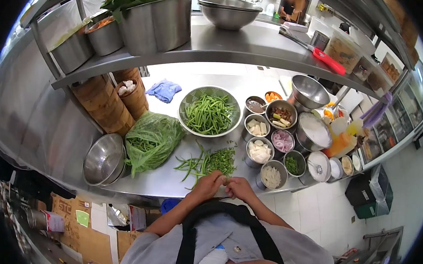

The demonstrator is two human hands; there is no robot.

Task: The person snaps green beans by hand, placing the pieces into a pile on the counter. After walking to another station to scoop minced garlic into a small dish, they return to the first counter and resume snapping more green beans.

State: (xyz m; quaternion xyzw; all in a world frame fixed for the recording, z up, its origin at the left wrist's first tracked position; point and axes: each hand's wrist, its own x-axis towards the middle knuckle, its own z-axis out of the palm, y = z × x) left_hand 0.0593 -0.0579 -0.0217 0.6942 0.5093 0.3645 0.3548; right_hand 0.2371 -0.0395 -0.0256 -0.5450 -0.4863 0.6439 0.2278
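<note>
My left hand [210, 183] and my right hand [238, 188] are close together at the front edge of the steel table [154, 189], fingers closed around something small that I cannot make out. Just beyond them lies a pile of green bean trimmings [222, 160], with loose long green beans [190, 166] to its left. Farther back, a steel colander [185, 106] holds many green beans [207, 115]. A green plastic bag [154, 140] with more beans inside stands to the left of the loose beans.
Steel tins of cut ingredients [270, 177] crowd the right side. Empty steel bowls [104, 159] and bamboo steamers [102, 103] stand at left, near a blue cloth [163, 90]. Above runs a steel shelf [216, 50] with pots and red-handled tongs [328, 60]. A person [287, 10] is far off.
</note>
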